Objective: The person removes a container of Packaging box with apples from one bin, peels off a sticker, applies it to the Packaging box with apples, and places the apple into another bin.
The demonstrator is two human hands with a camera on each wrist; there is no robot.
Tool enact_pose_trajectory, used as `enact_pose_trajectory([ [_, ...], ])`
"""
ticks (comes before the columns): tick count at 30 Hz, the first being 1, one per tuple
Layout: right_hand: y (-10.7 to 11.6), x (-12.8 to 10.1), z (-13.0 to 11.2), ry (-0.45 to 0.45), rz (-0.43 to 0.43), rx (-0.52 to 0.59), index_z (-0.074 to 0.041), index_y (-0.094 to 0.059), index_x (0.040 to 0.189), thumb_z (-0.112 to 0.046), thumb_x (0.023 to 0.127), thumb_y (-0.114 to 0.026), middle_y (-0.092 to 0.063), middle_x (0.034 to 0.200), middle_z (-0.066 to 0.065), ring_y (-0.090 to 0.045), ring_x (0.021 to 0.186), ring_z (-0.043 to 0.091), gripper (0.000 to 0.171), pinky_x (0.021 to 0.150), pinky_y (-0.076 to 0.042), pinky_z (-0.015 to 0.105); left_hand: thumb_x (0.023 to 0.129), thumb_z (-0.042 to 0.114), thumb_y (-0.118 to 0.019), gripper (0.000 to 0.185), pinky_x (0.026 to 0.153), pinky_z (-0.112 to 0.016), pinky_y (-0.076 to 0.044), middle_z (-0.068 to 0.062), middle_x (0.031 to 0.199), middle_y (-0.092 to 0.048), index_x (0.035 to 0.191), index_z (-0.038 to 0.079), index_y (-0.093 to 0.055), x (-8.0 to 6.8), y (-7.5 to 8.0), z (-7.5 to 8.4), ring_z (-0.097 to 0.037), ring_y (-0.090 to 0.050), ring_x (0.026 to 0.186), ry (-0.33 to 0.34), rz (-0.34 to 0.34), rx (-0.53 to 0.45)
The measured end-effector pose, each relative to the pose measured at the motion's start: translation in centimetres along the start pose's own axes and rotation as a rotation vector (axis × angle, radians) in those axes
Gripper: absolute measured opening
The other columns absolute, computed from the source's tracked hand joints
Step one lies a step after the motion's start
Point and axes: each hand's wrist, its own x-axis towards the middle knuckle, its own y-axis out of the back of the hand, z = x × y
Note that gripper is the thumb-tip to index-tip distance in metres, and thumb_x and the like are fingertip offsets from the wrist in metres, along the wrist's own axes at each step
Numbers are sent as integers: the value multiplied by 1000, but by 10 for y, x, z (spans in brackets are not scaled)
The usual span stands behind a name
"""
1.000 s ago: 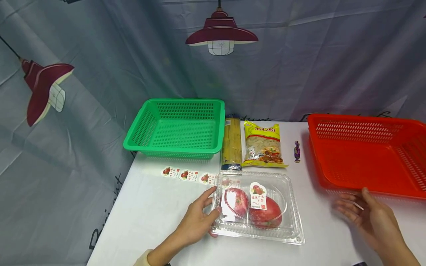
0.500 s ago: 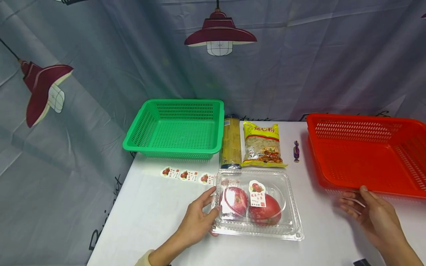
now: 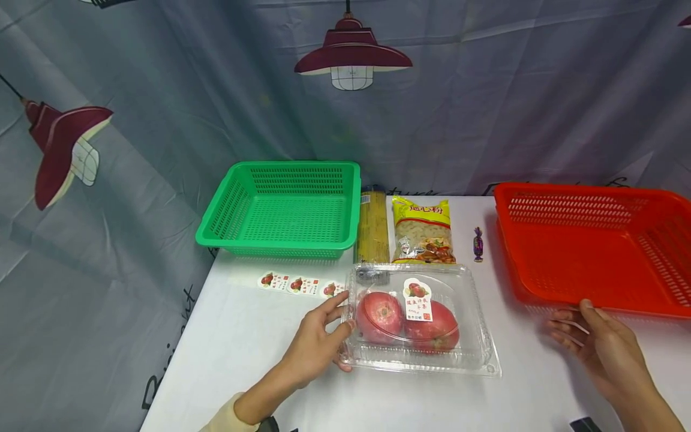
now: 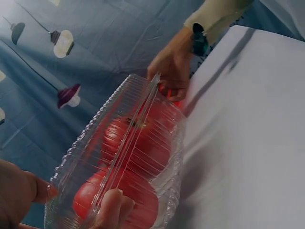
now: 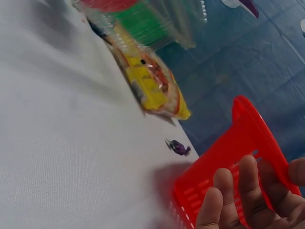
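Observation:
My left hand (image 3: 315, 345) grips the left edge of a clear plastic clamshell box (image 3: 468, 312), thumb on top and fingers below. Two red apples (image 3: 379, 318) lie inside, and a white apple-printed sticker (image 3: 417, 303) is on the lid. In the left wrist view the box (image 4: 90, 138) shows tilted, a shadow beside it on the table. At the right, my right hand (image 3: 607, 354) pinches the front rim of a red plastic basket (image 3: 572, 258). Its thumb lies on the rim and the other fingers (image 5: 250, 183) are against the outer wall in the right wrist view.
A green basket (image 3: 345, 231) stands at the back left. Beside it lie a pack of spaghetti (image 3: 372, 228), a yellow bag of pasta (image 3: 424, 231) and a purple wrapped candy (image 3: 478, 245). A strip of apple stickers (image 3: 297, 284) lies left of the box on the white table (image 3: 243, 348).
The clear box has risen slightly in the head view and its front has tipped, now overlapping the pasta bag's lower edge. My right hand has settled on the red basket's rim, barely moving.

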Motion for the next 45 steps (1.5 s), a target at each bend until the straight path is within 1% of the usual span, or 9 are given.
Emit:
enact_pose_trajectory([
  [4,0,0,0,0,3,-19,5,-67,112,-14,108,-33,-71,101,15,-71,92,29,39,77,-56,36,95,2,-53,59,47,-45,-54,-23,138,-51,151,3,-33,8,5,14,-20,-56,45,-2,-2,-23],
  [12,2,-2,-1,-10,15,-70,4,-68,112,-15,108,-34,-71,100,13,-71,93,28,39,76,-56,35,97,3,-53,59,50,-45,-55,-21,135,-54,152,3,-30,30,10,43,-28,-65,54,-41,8,-22],
  [15,2,-2,-1,-8,23,-82,3,-68,111,-15,107,-35,-71,100,13,-71,93,27,38,76,-56,35,97,4,-54,60,51,-46,-55,-20,135,-54,152,5,-31,39,8,51,-29,-65,54,-48,9,-28],
  [20,1,-3,-1,-6,45,-74,1,-68,110,-14,107,-36,-71,99,13,-71,91,27,36,75,-56,35,97,6,-54,60,52,-45,-55,-18,138,-52,152,4,-31,52,3,62,-24,-61,49,-45,5,-46],
  [25,1,-2,-2,-7,59,-82,0,-69,109,-14,107,-38,-71,98,13,-71,90,26,34,74,-56,34,96,6,-53,60,52,-44,-56,-20,137,-52,152,3,-30,64,-4,70,-28,-64,52,-58,-23,-56],
  [29,2,-2,-2,-11,55,-82,1,-70,110,-14,107,-38,-72,98,13,-71,90,26,35,75,-56,35,97,6,-53,59,47,-41,-55,-18,133,-56,152,4,-31,74,-11,76,-27,-61,47,-59,-47,-48],
  [33,2,-2,-3,-36,74,-114,-1,-71,111,-18,106,-41,-72,98,11,-71,89,25,34,74,-56,33,96,6,-53,58,45,-39,-54,-15,131,-58,151,5,-34,86,-22,83,-27,-62,48,-45,-55,-60],
  [41,1,-2,-6,-67,75,-136,-4,-71,112,-20,107,-40,-72,100,10,-71,89,24,36,75,-56,32,96,5,-56,58,50,-42,-55,-14,128,-61,150,4,-36,107,-51,91,-17,-50,40,-34,-57,-88],
  [45,0,-2,-8,-91,106,-171,-7,-72,111,-22,106,-41,-72,101,8,-71,89,22,35,74,-56,32,96,6,-57,57,49,-42,-54,-13,126,-62,150,2,-37,116,-65,95,-17,-52,43,-38,-74,-79],
])
